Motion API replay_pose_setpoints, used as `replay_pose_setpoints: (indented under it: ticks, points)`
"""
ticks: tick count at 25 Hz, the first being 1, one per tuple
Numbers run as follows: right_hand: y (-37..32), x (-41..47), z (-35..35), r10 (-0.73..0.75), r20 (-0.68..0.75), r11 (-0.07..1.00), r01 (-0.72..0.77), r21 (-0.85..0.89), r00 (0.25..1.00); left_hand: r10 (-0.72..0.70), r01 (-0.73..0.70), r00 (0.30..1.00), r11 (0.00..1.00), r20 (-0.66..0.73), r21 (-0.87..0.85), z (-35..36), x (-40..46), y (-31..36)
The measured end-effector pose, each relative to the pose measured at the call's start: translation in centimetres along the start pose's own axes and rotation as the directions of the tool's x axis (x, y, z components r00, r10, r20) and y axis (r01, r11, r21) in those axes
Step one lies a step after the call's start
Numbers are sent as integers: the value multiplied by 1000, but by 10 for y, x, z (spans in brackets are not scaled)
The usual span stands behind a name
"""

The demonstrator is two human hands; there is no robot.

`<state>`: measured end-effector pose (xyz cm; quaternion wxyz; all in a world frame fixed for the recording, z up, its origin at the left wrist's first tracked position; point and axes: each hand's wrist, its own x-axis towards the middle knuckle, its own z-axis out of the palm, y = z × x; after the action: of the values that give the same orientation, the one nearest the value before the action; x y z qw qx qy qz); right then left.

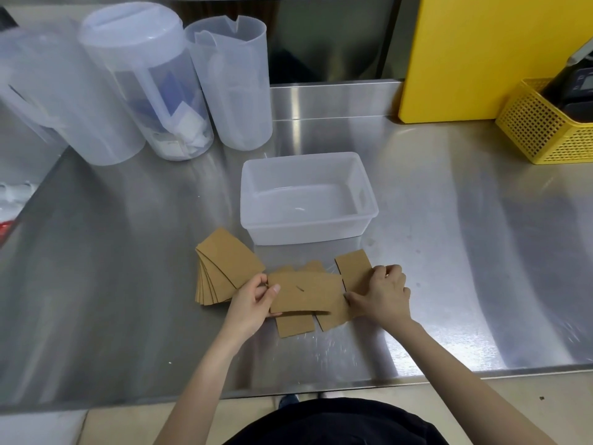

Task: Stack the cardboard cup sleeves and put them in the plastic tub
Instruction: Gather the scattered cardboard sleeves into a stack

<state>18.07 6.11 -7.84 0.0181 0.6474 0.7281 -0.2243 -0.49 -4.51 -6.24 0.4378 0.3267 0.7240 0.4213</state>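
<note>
Flat brown cardboard cup sleeves lie on the steel counter in front of a translucent plastic tub (308,220), which holds nothing. A fanned stack of several sleeves (224,268) rests at the left. My left hand (253,303) pinches the left end of one sleeve (306,293) lying on top of a loose pile. My right hand (382,293) holds that sleeve's right end, with its fingers also resting on another sleeve (354,268). More sleeves (295,326) stick out from under the held one.
Three tall translucent plastic pitchers (231,85) stand at the back left. A yellow board (481,53) leans at the back right beside a yellow perforated basket (545,126). The counter's front edge (288,390) runs just before my body.
</note>
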Motion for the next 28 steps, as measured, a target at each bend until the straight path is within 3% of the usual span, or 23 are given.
replay_pose_setpoints:
  ticks: [3, 5, 8, 12, 15, 17, 21, 28]
  points:
    - [1, 1, 3, 3, -17, 999, -2, 50, 1000, -9, 9, 1000, 1000, 13, -2, -1, 2, -3]
    - [3, 1, 2, -8, -8, 976, 10, 217, 1000, -13, 13, 1000, 1000, 19, -1, -1, 3, -4]
    - [4, 1, -9, -51, -20, 848, 53, 527, 999, -27, 27, 1000, 1000, 10, 2, -1, 2, -4]
    - [4, -1, -37, -115, -190, 747, 211, 630, 975, -21, 21, 1000, 1000, 4, -13, 1, 1, -1]
    - [-2, -3, -57, -226, -155, 647, 267, 714, 962, -26, 26, 1000, 999, 7, -36, 2, 3, 1]
    - [-7, -6, -63, -337, -76, 650, 290, 702, 939, -23, 23, 1000, 998, 10, -57, 3, 4, 2]
    - [-20, -7, -54, -489, 41, 788, 421, 450, 871, 4, -2, 1000, 991, 13, -134, 4, 2, 9]
    - [-44, -1, -44, -575, 82, 786, 520, 335, 814, -26, 22, 999, 994, -29, -106, 0, 0, 3]
